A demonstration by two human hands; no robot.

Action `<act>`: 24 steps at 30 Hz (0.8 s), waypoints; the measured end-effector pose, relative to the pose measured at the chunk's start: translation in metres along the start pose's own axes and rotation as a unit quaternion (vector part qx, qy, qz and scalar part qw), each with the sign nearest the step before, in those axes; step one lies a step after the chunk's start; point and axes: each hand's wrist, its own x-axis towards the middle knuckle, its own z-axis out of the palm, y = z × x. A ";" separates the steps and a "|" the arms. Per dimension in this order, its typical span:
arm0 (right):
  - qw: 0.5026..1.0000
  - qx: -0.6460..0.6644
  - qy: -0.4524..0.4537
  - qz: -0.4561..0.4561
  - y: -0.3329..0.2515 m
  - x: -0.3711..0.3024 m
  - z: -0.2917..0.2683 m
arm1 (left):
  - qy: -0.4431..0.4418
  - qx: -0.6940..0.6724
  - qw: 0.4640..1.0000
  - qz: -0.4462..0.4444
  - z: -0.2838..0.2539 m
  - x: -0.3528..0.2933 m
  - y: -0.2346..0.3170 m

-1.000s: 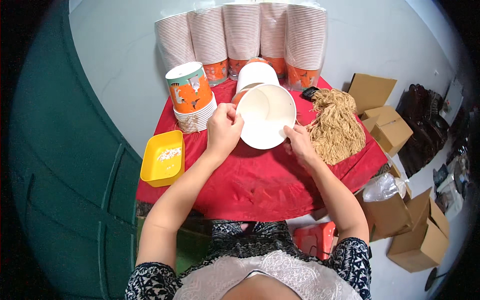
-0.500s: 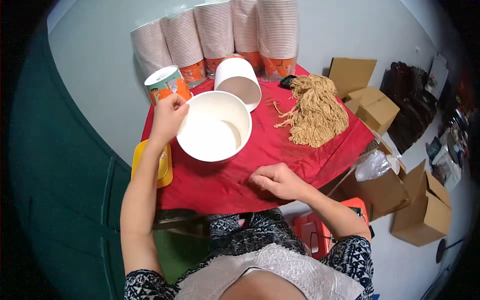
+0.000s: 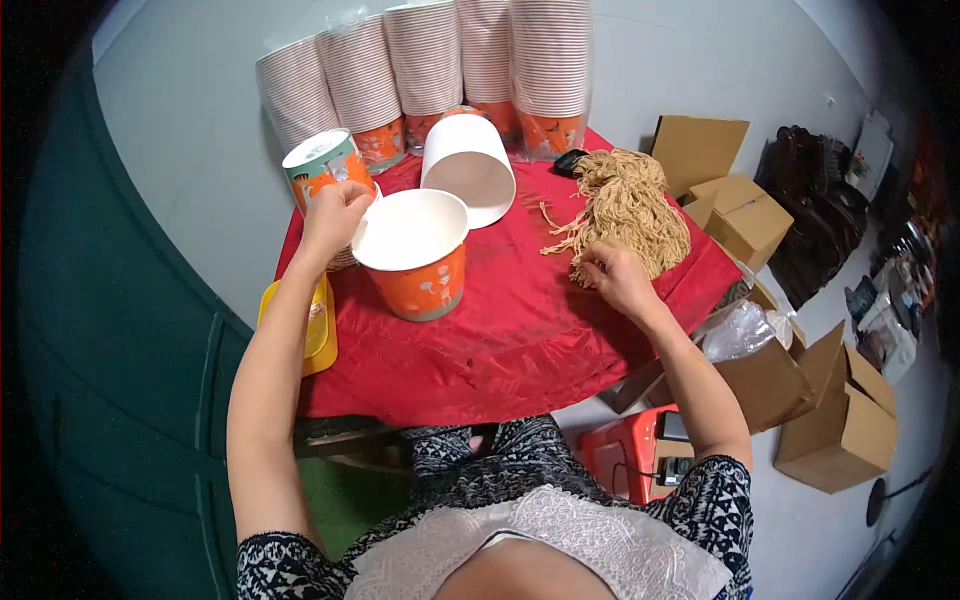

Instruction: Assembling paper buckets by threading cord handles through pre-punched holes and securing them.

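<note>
My left hand [image 3: 337,218] pinches the left rim of an orange paper bucket [image 3: 425,288] with a white inside, which stands upright on the red-covered table [image 3: 520,340]. My right hand [image 3: 618,275] is at the front edge of a heap of tan strings [image 3: 640,205], fingers curled against the strands; whether it grips any is hidden. A white bucket [image 3: 468,165] lies on its side behind the orange one, its mouth toward me. Just beyond my left hand is a green and orange lidded bucket [image 3: 325,165].
Tall nested stacks of paper buckets [image 3: 425,60] line the wall. A yellow tray [image 3: 320,330] sits at the table's left edge. A small black object [image 3: 570,162] lies by the strings. Open cardboard boxes [image 3: 840,420] and a red stool [image 3: 630,450] stand to the right below.
My left hand has lowered and tipped the bucket from facing me to upright, so its orange side shows. My right hand has moved right and away from me to the strings.
</note>
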 end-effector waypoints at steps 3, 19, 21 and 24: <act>0.994 -0.104 -0.007 -0.046 -0.001 0.017 -0.001 | 0.063 0.045 0.996 0.047 -0.013 -0.015 0.023; 0.952 -0.228 -0.040 -0.201 0.048 0.060 0.047 | -0.086 0.149 0.966 0.195 -0.019 -0.099 0.090; 0.960 -0.202 -0.024 -0.192 0.042 0.055 0.046 | -0.116 0.163 0.961 0.188 -0.014 -0.099 0.083; 0.967 -0.167 -0.003 -0.190 0.016 0.048 0.038 | -0.123 0.157 0.963 0.180 -0.013 -0.098 0.064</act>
